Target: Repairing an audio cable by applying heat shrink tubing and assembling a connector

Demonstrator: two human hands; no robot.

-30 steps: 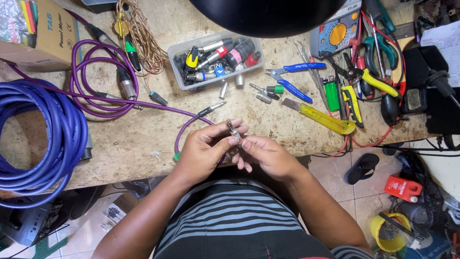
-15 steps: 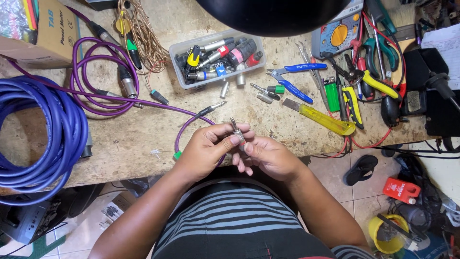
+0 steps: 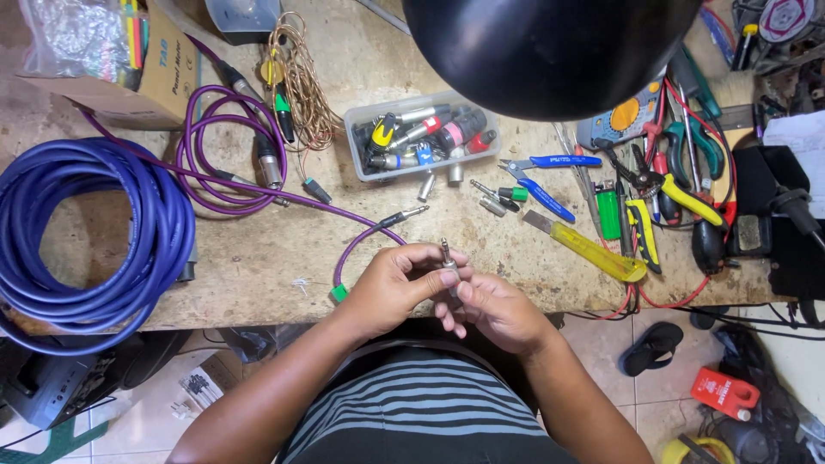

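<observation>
Audio jack plug (image 3: 447, 258) was pinched between both hands at the near edge of the workbench (image 3: 258, 266).

The plug was a small, slim metal pin, tip pointing up and away from the person. The left hand (image 3: 397, 288) was curled narrow, thumb and fingers closed on its body; the right hand (image 3: 494, 311) was closed on its lower end. A thin purple cable (image 3: 357, 245) with a bare plug lay just beyond, on the rough, stained benchtop, near a clear plastic tray (image 3: 412, 137) of connectors.

Jack plug (image 3: 446, 254) now slightly more upright (between both hands).
</observation>
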